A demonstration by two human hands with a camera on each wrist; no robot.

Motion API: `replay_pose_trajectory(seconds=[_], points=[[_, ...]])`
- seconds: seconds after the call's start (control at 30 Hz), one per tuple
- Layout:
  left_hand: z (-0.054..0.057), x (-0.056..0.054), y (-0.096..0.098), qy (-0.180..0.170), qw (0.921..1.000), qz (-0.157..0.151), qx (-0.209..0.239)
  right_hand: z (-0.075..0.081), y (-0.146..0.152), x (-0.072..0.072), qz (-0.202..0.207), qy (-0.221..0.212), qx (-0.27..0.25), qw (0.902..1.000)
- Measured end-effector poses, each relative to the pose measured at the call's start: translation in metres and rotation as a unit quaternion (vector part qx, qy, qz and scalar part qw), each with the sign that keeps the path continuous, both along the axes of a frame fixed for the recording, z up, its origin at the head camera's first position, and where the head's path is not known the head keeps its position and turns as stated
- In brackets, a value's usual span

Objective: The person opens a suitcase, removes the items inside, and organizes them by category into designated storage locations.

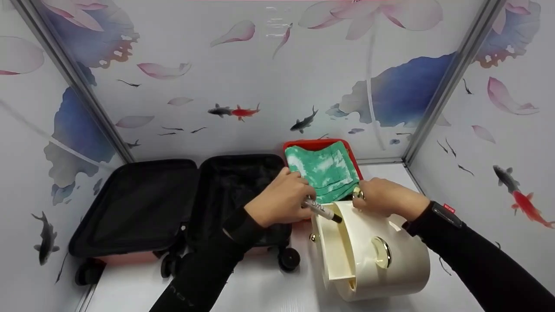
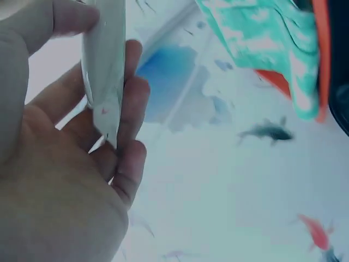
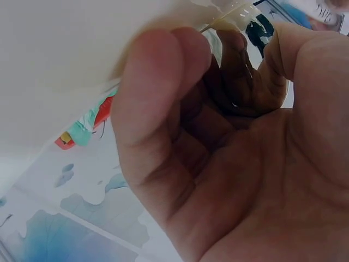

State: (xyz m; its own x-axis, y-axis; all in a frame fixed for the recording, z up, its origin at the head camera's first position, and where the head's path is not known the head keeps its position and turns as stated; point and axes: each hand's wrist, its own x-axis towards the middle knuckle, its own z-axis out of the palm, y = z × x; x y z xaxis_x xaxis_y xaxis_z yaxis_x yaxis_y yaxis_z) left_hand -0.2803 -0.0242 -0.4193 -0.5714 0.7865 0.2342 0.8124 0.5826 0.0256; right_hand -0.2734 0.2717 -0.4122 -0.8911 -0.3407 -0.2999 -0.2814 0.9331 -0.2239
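Note:
My left hand (image 1: pixel 282 197) pinches a white marker pen (image 1: pixel 320 209) with a black cap, tilted down over the pulled-out drawer (image 1: pixel 336 251) of a cream rounded storage box (image 1: pixel 399 264). The left wrist view shows the marker's white barrel (image 2: pixel 106 60) between thumb and fingers. At the box's far side, my right hand (image 1: pixel 381 197) has curled fingers against the shell, thumb and forefinger around a shiny gold-and-cream knob (image 1: pixel 357 193). In the right wrist view the knob (image 3: pixel 260 30) is partly hidden by fingers. Another gold knob (image 1: pixel 313 237) is on the drawer's front.
Behind the box, a red tray (image 1: pixel 299 142) holds a folded green-and-white cloth (image 1: pixel 323 169). An opened black-lined suitcase (image 1: pixel 138 203) with wheels lies to the left. A gold-trimmed handle (image 1: pixel 383 252) is on the box's near side. Printed panels enclose the white table (image 1: pixel 260 290).

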Motion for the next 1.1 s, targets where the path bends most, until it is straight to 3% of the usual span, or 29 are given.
replay_pose_trajectory(seconds=[0.17,0.37,0.57,0.87,1.1], points=[[-0.008,0.013,0.015,0.010,0.9982,-0.057,-0.011,0.001,0.000,0.001,0.009,0.012,0.002,0.9999],[-0.014,0.024,0.033,-0.023,0.9936,-0.109,-0.015,0.001,0.001,0.003,0.011,0.019,-0.005,0.9997],[-0.019,0.025,0.045,-0.086,0.9904,-0.106,-0.022,0.001,0.000,0.002,0.017,0.025,-0.004,0.9995],[-0.021,0.022,0.054,-0.154,0.9850,-0.072,-0.028,0.000,-0.001,0.000,0.018,0.028,0.003,0.9995],[-0.024,0.018,0.057,-0.175,0.9821,-0.070,0.011,-0.001,0.000,0.001,-0.002,0.006,-0.014,0.9999]])
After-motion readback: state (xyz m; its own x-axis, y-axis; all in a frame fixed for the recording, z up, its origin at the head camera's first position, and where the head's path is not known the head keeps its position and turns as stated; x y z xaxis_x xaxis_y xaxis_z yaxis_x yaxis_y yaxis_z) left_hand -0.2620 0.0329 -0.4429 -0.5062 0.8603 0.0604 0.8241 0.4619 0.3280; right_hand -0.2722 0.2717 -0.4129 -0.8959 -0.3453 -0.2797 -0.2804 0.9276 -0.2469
